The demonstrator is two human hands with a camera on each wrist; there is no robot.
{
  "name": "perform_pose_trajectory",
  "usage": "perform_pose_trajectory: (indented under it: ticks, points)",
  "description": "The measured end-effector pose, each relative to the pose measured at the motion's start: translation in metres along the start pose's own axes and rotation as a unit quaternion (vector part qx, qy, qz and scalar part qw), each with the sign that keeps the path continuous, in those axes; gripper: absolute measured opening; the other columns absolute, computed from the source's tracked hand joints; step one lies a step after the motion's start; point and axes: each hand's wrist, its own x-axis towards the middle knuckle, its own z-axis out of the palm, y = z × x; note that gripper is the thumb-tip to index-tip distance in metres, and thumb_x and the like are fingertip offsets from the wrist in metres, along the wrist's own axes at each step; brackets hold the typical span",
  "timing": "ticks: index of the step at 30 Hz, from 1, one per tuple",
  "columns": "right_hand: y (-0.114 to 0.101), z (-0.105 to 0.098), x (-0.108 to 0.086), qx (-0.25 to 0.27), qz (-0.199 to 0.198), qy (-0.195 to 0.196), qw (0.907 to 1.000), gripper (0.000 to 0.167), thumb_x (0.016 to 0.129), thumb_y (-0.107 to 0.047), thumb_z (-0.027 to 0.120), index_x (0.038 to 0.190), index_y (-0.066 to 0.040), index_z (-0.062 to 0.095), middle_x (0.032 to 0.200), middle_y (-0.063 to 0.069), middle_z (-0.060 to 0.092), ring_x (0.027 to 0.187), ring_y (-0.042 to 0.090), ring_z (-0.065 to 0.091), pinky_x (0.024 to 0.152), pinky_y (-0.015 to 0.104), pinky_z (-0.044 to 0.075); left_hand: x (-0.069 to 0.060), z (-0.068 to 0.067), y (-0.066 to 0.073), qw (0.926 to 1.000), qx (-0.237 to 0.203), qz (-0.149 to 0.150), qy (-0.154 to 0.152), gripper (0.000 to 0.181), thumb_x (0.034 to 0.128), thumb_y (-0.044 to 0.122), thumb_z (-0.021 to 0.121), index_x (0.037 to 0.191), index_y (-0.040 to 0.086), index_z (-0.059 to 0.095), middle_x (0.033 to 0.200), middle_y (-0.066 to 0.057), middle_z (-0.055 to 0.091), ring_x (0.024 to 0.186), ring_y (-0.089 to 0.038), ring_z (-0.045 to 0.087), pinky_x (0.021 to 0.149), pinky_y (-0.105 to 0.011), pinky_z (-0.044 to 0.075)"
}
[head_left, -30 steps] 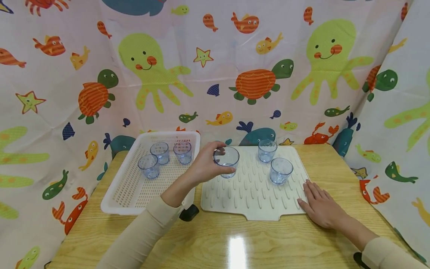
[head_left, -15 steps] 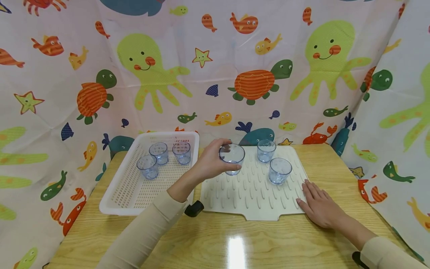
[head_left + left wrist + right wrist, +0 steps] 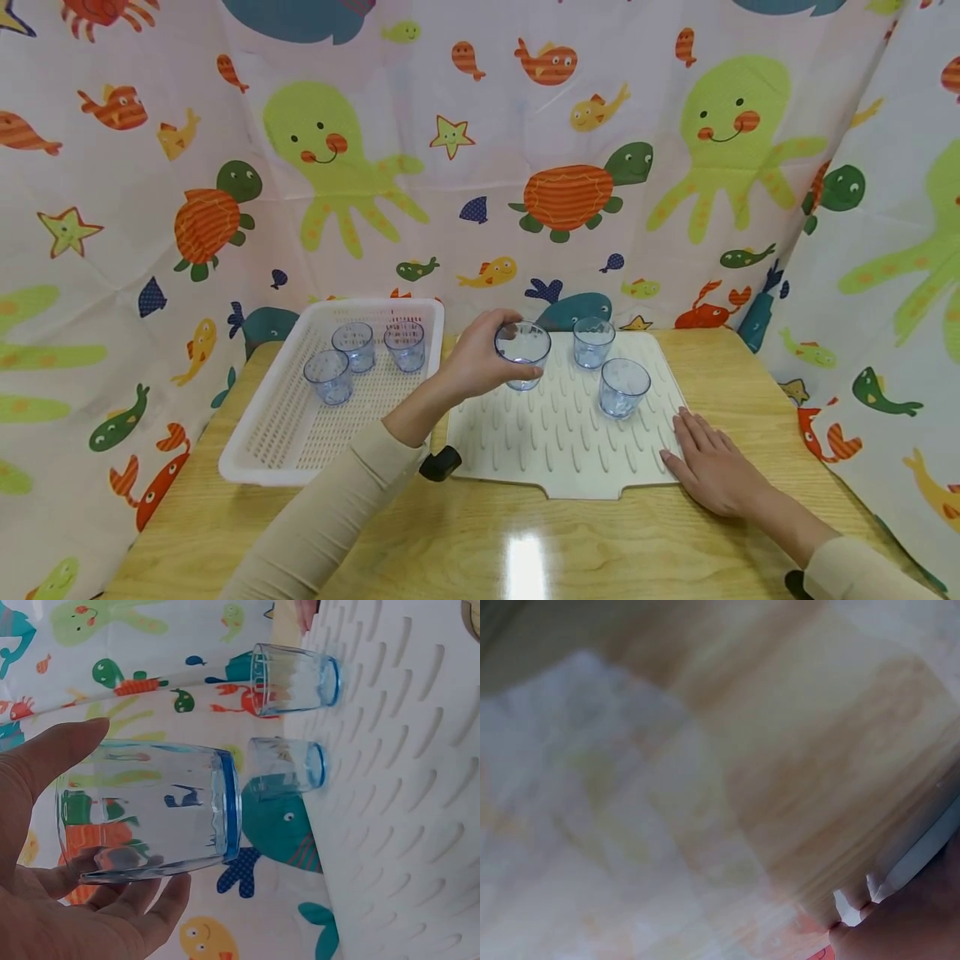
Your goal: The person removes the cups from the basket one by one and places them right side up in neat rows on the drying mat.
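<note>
Your left hand (image 3: 483,358) has a snug grip around a clear glass (image 3: 527,348), up over the white mat (image 3: 540,442) near mid-frame. Your right hand (image 3: 716,471) lies flat at lower right, its grip loose, fingers straight. Two glasses (image 3: 621,392) stand on the mat; three more glasses (image 3: 328,379) sit in the white basket (image 3: 266,477) at left.

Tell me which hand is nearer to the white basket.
Left. The left hand is just right of the white basket, holding a glass over the mat; the right hand lies at the mat's right edge, across the mat from the basket.
</note>
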Motion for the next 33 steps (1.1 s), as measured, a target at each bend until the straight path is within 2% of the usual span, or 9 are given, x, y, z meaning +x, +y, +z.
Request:
perform_pose_trajectory:
  ticks: [7,12,24,33]
  points:
    - [0.001,0.002,0.000,0.001,0.004,-0.004,1.0000,0.084,0.108,-0.054,0.038,0.154,0.015,0.026,0.162,0.036,0.017,0.147,0.056,0.018,0.114,0.074,0.016,0.008,0.002,0.002,0.9998,-0.001,-0.005,0.018,0.081,0.0786,0.028,0.090,0.146,0.010,0.050,0.138,-0.011,0.054,0.122,-0.027,0.053,0.102,-0.045,0.051]
    - [0.001,0.002,0.000,-0.003,0.004,-0.005,1.0000,0.083,0.108,-0.053,0.037,0.154,0.014,0.025,0.162,0.036,0.017,0.147,0.056,0.018,0.115,0.074,0.016,0.014,0.003,0.005,0.9995,-0.009,-0.023,0.021,0.081,0.0798,0.026,0.090,0.147,0.010,0.049,0.143,-0.010,0.051,0.127,-0.028,0.051,0.104,-0.043,0.051]
    - [-0.001,0.002,-0.002,0.002,0.007,-0.014,0.9999,0.083,0.108,-0.054,0.038,0.155,0.013,0.024,0.163,0.034,0.016,0.149,0.054,0.017,0.116,0.072,0.015,0.031,0.012,0.007,0.9987,-0.025,-0.039,0.022,0.082,0.0818,0.024,0.088,0.150,0.009,0.046,0.145,-0.011,0.050,0.129,-0.028,0.050,0.103,-0.044,0.051]
    - [-0.004,0.001,-0.003,0.004,0.005,-0.009,0.9999,0.082,0.108,-0.052,0.038,0.155,0.013,0.024,0.164,0.034,0.016,0.149,0.054,0.017,0.116,0.072,0.015,0.046,0.020,0.004,0.9986,0.006,-0.046,0.023,0.081,0.0822,0.022,0.088,0.150,0.008,0.045,0.145,-0.011,0.049,0.131,-0.028,0.050,0.102,-0.042,0.052]
